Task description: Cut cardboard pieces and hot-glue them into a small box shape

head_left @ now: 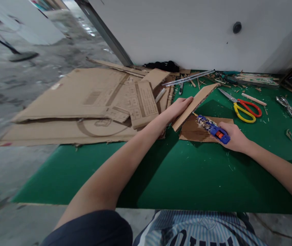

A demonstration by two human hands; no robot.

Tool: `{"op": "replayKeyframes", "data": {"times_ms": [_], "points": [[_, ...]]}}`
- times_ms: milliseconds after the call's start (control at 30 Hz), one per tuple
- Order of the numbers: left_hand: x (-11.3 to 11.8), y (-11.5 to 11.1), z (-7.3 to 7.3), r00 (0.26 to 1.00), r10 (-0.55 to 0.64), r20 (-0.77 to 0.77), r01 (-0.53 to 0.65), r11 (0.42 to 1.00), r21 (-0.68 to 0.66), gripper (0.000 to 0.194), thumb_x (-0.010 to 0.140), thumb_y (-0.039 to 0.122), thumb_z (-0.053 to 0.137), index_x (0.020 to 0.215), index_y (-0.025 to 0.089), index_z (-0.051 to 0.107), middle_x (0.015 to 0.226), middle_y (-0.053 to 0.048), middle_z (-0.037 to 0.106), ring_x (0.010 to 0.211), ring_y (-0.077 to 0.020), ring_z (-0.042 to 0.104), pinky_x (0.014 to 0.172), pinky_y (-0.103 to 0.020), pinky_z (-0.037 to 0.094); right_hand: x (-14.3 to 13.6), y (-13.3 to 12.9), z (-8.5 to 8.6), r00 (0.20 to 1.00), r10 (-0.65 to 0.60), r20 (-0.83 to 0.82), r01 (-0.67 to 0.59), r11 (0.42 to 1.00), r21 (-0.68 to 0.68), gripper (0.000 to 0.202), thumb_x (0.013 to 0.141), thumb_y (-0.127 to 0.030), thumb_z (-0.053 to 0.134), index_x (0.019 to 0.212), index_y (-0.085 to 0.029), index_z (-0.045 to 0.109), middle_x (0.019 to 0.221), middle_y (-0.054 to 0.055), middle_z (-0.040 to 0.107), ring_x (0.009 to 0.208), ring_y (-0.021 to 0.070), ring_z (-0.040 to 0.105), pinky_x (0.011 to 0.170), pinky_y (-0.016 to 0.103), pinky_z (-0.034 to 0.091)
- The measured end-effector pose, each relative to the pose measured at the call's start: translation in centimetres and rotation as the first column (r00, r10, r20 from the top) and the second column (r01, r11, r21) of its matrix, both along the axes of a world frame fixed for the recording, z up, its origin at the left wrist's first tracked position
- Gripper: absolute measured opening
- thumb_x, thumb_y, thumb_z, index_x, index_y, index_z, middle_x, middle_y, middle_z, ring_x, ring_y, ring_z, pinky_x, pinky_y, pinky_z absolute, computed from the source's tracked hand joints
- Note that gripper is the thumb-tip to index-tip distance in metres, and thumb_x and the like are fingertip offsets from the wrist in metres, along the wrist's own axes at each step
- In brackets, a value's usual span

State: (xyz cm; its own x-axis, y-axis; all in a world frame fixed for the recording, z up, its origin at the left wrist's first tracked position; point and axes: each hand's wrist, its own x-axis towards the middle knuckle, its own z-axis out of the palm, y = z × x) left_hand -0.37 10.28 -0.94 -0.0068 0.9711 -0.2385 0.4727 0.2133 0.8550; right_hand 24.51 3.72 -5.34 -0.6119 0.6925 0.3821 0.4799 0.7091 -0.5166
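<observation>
My left hand [180, 108] grips a strip of cardboard [199, 100], holding it tilted above the green table. In my right hand [234, 136] is a blue hot glue gun [214, 130], its body covered with stuck shavings and debris. The gun's nozzle meets or nearly meets the lower edge of the strip; I cannot tell whether they touch. Beneath both lies a flat brown cardboard piece [189, 131] on the table. My left fingers are partly hidden behind the strip.
Large cardboard sheets [84, 92] cover the table's left side. Scissors with red and yellow handles [240, 106] lie beyond my right hand. Clear glue sticks [189, 78], a cutter [181, 89], a pale stick [253, 99], a metal tool [286, 106] and scraps lie toward the white wall [199, 30].
</observation>
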Motion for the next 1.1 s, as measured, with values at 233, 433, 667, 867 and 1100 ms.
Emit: {"op": "replayKeyframes", "data": {"times_ms": [233,433,667,867,1100], "points": [[-0.2,0.1,-0.5,0.997,-0.002,0.075,0.001,1.0,0.011,0.044,0.091,0.053,0.049,0.076,0.015,0.068,0.05,-0.002,0.057,0.047,-0.0135,0.053,0.047,-0.021,0.041,-0.6,-0.4,1.3,0.983,-0.028,-0.181,0.037,0.998,0.045,0.027,0.089,-0.037,0.064,0.11,-0.021,0.059,0.093,0.006,0.071,0.075,0.0171,0.065,0.064,0.028,0.049],[-0.4,0.4,-0.9,1.0,0.001,0.024,-0.001,1.0,0.015,0.047,0.092,0.056,0.046,0.081,0.016,0.069,0.053,-0.003,0.06,0.048,-0.0142,0.055,0.048,-0.022,0.043,-0.7,-0.6,1.4,0.978,-0.093,-0.189,0.091,0.996,-0.017,0.028,0.09,-0.045,0.062,0.104,-0.021,0.057,0.081,0.004,0.067,0.062,0.0141,0.057,0.055,0.027,0.042],[-0.3,0.3,-0.8,1.0,0.004,0.027,-0.004,1.0,0.015,0.045,0.092,0.053,0.046,0.081,0.016,0.068,0.054,-0.002,0.058,0.048,-0.0131,0.051,0.053,-0.024,0.045,-0.8,-0.7,1.6,0.983,-0.127,-0.134,0.117,0.99,-0.08,0.029,0.09,-0.049,0.059,0.085,-0.022,0.049,0.072,0.002,0.058,0.06,0.0142,0.051,0.054,0.027,0.038],[0.0,0.0,0.0,1.0,0.002,0.004,-0.002,1.0,-0.013,0.046,0.093,0.052,0.045,0.08,0.015,0.069,0.052,-0.001,0.052,0.045,-0.0136,0.048,0.045,-0.025,0.034,-0.7,-0.6,1.2,0.994,-0.093,-0.064,0.087,0.992,-0.095,0.035,0.087,-0.049,0.062,0.077,-0.024,0.039,0.065,-0.001,0.05,0.055,0.0123,0.046,0.05,0.026,0.031],[-0.2,0.2,-0.2,1.0,-0.009,0.003,0.009,1.0,-0.013,0.048,0.092,0.054,0.045,0.081,0.015,0.071,0.055,0.0,0.055,0.047,-0.0135,0.048,0.046,-0.025,0.035,-0.8,-0.9,1.0,0.997,0.032,0.067,-0.029,0.998,-0.053,0.026,0.082,-0.033,0.063,0.078,-0.024,0.039,0.066,-0.001,0.055,0.055,0.0135,0.051,0.05,0.025,0.03]]}}
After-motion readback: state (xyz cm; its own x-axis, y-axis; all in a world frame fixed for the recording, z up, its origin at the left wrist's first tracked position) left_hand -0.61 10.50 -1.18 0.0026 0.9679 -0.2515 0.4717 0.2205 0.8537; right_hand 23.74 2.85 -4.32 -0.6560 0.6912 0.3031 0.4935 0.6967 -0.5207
